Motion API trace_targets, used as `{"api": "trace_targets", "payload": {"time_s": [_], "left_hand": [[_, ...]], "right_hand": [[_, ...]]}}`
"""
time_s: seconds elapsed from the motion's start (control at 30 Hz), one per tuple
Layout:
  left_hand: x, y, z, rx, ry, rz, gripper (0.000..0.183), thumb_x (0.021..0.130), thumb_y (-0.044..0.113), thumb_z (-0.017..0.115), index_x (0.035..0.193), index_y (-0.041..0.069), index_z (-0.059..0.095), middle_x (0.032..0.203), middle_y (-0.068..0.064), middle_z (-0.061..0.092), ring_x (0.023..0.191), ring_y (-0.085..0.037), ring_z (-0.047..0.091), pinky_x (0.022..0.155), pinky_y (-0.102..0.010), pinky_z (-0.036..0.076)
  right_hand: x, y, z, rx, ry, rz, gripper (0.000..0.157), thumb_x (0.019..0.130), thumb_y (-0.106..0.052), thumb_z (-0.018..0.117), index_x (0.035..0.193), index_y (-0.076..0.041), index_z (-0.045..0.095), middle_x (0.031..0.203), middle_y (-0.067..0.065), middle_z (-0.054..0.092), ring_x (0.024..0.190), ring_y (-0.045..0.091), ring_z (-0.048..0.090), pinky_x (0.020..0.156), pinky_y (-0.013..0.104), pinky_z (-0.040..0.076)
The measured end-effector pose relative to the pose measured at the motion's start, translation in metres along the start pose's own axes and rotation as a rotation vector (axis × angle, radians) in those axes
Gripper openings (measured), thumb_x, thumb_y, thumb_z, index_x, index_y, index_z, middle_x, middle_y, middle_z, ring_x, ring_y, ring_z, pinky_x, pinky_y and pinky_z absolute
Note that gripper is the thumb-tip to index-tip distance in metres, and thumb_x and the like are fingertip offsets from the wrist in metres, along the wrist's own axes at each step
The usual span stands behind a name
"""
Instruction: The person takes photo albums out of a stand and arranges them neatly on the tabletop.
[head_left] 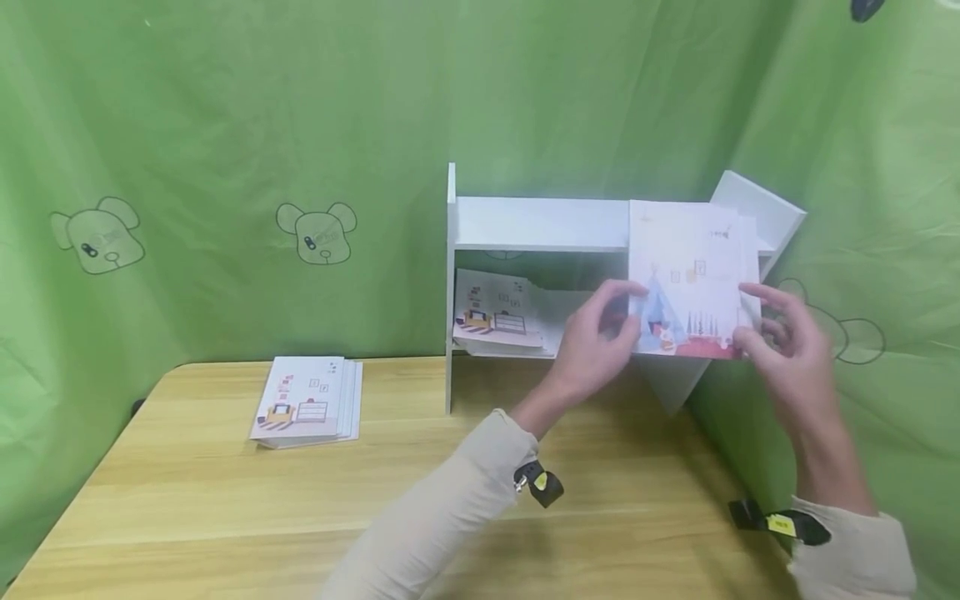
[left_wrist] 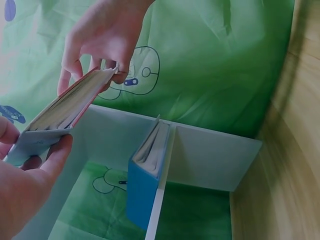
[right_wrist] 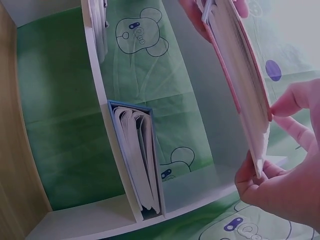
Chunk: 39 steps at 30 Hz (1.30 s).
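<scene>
Head view: two hands (head_left: 678, 346) hold perhaps two booklets (head_left: 690, 279).

Head view: above the table (head_left: 225, 500), looking forward and down, mid-distance. Wrist views: close, tilted, from either side. All share the white shelf (head_left: 540, 223) (left_wrist: 200, 150) (right_wrist: 95, 100).

Bright, even light; wrist views dimmer, edges warped.
</scene>
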<state>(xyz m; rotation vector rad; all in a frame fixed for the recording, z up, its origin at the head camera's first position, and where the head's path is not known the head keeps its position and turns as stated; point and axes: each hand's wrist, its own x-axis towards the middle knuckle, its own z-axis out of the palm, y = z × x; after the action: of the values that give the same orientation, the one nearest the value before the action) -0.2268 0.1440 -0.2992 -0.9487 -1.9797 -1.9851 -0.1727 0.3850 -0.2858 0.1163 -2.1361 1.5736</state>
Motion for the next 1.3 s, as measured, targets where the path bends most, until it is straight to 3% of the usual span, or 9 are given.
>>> {"api": "trace_targets", "payload": {"time_s": [0.2,0.4,0.57,0.7,0.83,0.97,1.03,1.3], "left_hand": [[-0.007,-0.005,0.0,-0.031,-0.014,-0.01,0.037,0.099,0.004,0.059,0.132,0.019,0.062,0.141,0.009,0.058,0.115,-0.006,0.062,0.09,-0.018,0.055],[-0.012,-0.007,0.001,-0.069,-0.023,-0.014,0.036,0.099,0.004,0.058,0.132,0.019,0.062,0.14,0.008,0.058,0.11,-0.006,0.064,0.082,-0.019,0.059],[-0.016,-0.009,0.001,-0.094,-0.033,-0.024,0.036,0.1,0.004,0.058,0.132,0.02,0.062,0.139,0.008,0.058,0.109,-0.006,0.064,0.08,-0.02,0.059],[-0.02,-0.011,0.001,-0.12,-0.041,-0.029,0.036,0.099,0.003,0.059,0.132,0.019,0.062,0.14,0.007,0.058,0.109,-0.007,0.065,0.077,-0.021,0.061],[-0.024,-0.014,0.002,-0.094,-0.039,-0.007,0.036,0.099,0.002,0.059,0.132,0.017,0.062,0.137,0.004,0.06,0.105,-0.006,0.065,0.076,-0.021,0.061],[-0.028,-0.017,0.002,-0.043,-0.038,0.016,0.037,0.099,0.002,0.059,0.133,0.017,0.061,0.132,0.005,0.062,0.084,-0.005,0.064,0.061,-0.023,0.061],[-0.03,-0.017,0.003,-0.028,-0.037,0.02,0.038,0.099,0.003,0.06,0.133,0.018,0.061,0.13,0.006,0.062,0.079,-0.004,0.061,0.054,-0.025,0.06],[-0.037,-0.019,0.004,-0.025,-0.037,0.031,0.038,0.1,0.003,0.06,0.134,0.018,0.06,0.134,0.003,0.061,0.089,-0.004,0.063,0.058,-0.024,0.061]], "right_hand": [[-0.006,0.005,0.001,-0.061,-0.016,-0.019,0.058,0.096,0.002,0.064,0.15,-0.013,0.052,0.155,0.01,0.037,0.123,0.017,0.046,0.08,0.012,0.055],[-0.012,0.008,0.0,-0.126,-0.013,-0.033,0.058,0.096,0.0,0.064,0.151,-0.014,0.051,0.153,0.008,0.039,0.121,0.013,0.047,0.079,0.013,0.054],[-0.016,0.01,0.0,-0.109,-0.02,-0.032,0.058,0.096,0.0,0.065,0.151,-0.013,0.05,0.154,0.01,0.039,0.123,0.014,0.047,0.08,0.012,0.054],[-0.02,0.013,0.0,-0.023,-0.027,-0.032,0.058,0.095,0.004,0.066,0.15,-0.01,0.051,0.151,0.009,0.041,0.123,0.014,0.049,0.081,0.012,0.054],[-0.024,0.014,0.001,-0.039,-0.023,-0.018,0.058,0.096,0.003,0.065,0.15,-0.011,0.05,0.151,0.009,0.042,0.125,0.016,0.049,0.083,0.011,0.053],[-0.029,0.015,0.0,-0.176,-0.024,-0.003,0.059,0.099,-0.004,0.065,0.154,-0.016,0.047,0.161,0.011,0.033,0.132,0.02,0.045,0.089,0.007,0.048],[-0.031,0.016,0.0,-0.177,-0.025,-0.011,0.06,0.099,-0.003,0.065,0.154,-0.015,0.047,0.16,0.01,0.034,0.132,0.021,0.045,0.089,0.007,0.048],[-0.037,0.021,0.0,-0.158,-0.026,-0.059,0.059,0.097,0.002,0.065,0.152,-0.011,0.049,0.154,0.008,0.04,0.127,0.017,0.047,0.09,0.006,0.047]]}}
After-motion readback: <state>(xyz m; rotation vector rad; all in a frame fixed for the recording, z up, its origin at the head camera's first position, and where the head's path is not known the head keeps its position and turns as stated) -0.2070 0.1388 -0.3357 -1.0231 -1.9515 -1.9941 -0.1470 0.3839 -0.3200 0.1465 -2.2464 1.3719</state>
